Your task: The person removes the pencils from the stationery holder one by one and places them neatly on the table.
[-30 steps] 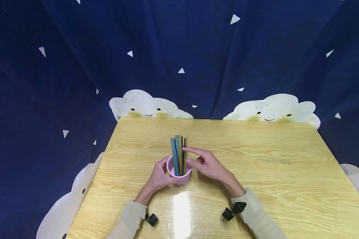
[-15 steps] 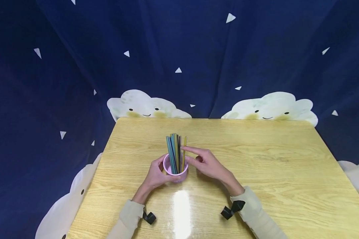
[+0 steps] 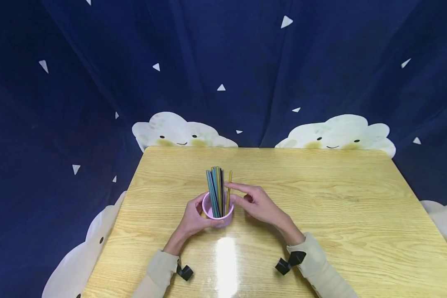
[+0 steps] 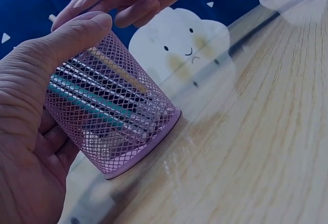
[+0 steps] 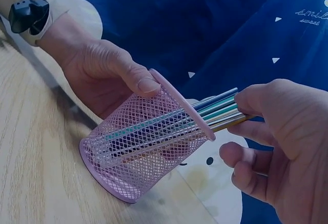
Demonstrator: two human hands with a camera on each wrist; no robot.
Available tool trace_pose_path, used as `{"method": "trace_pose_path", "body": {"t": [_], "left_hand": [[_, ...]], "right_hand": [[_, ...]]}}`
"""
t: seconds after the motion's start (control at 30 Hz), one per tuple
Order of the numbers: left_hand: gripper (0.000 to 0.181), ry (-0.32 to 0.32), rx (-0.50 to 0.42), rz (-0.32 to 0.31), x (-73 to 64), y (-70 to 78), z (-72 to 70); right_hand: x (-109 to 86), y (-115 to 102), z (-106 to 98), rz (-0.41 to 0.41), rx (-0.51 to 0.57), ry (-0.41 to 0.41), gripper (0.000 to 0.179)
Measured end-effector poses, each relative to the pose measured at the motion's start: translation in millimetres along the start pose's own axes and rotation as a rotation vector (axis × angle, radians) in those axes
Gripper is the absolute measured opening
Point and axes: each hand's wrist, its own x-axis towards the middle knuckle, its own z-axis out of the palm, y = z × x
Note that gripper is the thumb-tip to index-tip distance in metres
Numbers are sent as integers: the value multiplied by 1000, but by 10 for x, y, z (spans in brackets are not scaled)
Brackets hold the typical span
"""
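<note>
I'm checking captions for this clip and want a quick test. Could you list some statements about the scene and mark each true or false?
1. The left hand holds a pink mesh pen holder. True.
2. The pen holder is upside down. False: its mouth faces up, with straws sticking out.
3. In the head view, the top of one yellow straw stands apart from the main bunch of straws. True.
4. The right hand is on the tabletop, away from the straws. False: the right hand has its thumb and index finger at the yellow straw.
5. Both sleeves are black. False: the sleeves are beige.
</note>
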Motion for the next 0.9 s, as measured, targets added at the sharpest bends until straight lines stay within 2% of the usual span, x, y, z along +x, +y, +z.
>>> {"method": "trace_pose_path", "body": {"t": [0.37,0.6,0.9], "left_hand": [[92,-2,7,-4,-2,9,-8],[90,3,17,9,4,0,-18],[90,4,20,18,-2,-29,-10]], "right_hand": [[-7,6,29,-6,-16,21,47],[2,51,31,-1,-61,-7,46],[-2,71,48,-39,-106,-35,47]]}}
